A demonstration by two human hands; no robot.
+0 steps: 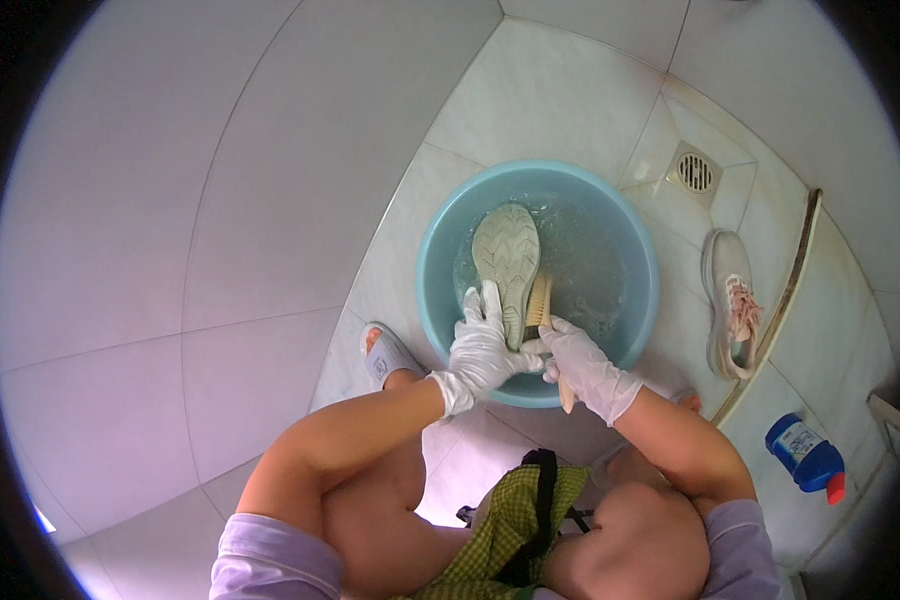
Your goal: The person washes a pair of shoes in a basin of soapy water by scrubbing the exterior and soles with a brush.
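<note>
One brush point(539, 299), handle point(567, 395) part-hidden by clasping right fingers point(558, 338), left fingers point(492, 302) around upturned shoe point(508, 248)

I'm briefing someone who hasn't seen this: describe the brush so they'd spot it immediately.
Look for the big, round, light-blue basin. Over its near side, the gloved right hand grips the brush, its pale handle sticking out below. Unlike the broad, upturned grey-green shoe beside it, the brush is narrow, with tan bristles.

Brush handle point(567, 394) partly covered, bottle label point(799, 441) unreadable
</note>
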